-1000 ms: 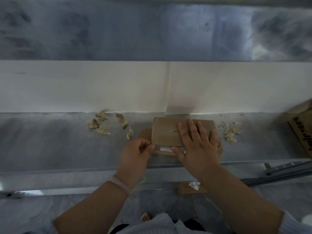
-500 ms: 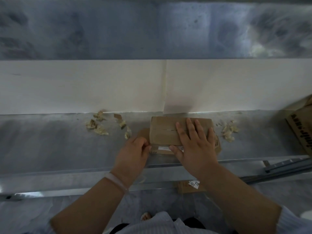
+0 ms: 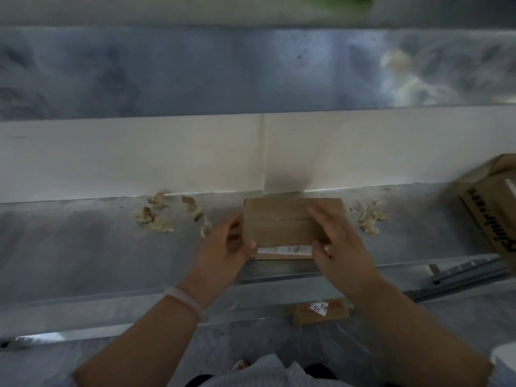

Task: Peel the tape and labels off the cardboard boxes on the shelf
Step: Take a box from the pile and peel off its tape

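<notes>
A small brown cardboard box (image 3: pixel 279 219) lies on the metal shelf (image 3: pixel 83 247), its top flaps closed with a slit between them. A strip of white label remnant (image 3: pixel 284 250) runs along its near face. My left hand (image 3: pixel 223 252) grips the box's left end, thumb on the near corner. My right hand (image 3: pixel 337 247) grips the right end, fingers laid over the top and thumb on the near face. The right part of the box is hidden under that hand.
Crumpled scraps of peeled tape lie left (image 3: pixel 156 216) and right (image 3: pixel 370 219) of the box. A larger printed carton (image 3: pixel 491 210) stands at the right edge. Below the shelf's front lip, another box with a white handwritten label (image 3: pixel 319 308) is visible. A white wall backs the shelf.
My left hand moved from pinching near the box's front left corner to holding its left end. My right hand slid from flat on top to the right end. The label strip now shows.
</notes>
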Action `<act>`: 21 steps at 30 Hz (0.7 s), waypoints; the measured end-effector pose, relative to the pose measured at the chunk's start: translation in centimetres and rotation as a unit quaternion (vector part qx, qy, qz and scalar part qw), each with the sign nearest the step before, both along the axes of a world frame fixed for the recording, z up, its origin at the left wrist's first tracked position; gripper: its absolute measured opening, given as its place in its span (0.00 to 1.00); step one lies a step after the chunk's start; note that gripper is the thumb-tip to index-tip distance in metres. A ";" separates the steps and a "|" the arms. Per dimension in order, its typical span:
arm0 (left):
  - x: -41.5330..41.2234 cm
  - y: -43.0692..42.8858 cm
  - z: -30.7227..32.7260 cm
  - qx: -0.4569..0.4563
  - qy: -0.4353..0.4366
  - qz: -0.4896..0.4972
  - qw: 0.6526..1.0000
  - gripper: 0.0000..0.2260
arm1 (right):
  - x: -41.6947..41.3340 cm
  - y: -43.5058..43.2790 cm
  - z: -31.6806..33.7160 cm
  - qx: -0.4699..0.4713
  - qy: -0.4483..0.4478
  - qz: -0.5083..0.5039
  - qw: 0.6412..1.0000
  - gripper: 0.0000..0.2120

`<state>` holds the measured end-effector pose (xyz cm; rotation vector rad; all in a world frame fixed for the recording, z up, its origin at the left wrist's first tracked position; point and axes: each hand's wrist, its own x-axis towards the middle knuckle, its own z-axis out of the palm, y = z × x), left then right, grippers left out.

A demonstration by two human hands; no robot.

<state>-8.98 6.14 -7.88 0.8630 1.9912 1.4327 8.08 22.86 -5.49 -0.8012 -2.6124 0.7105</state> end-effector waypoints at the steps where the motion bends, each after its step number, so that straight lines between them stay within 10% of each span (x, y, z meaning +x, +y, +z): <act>1: 0.0 0.3 0.2 -0.004 -0.010 -0.031 0.999 0.20 | 0.7 0.1 0.0 -0.008 0.025 -0.050 0.998 0.30; 6: -0.6 1.1 -0.7 -0.049 0.004 -0.029 0.998 0.29 | 3.1 0.1 -0.8 -0.225 0.034 -0.244 0.943 0.13; 21: 0.0 1.7 1.3 0.038 0.022 0.011 0.999 0.21 | 3.0 1.0 0.3 -0.312 0.187 -0.263 0.894 0.13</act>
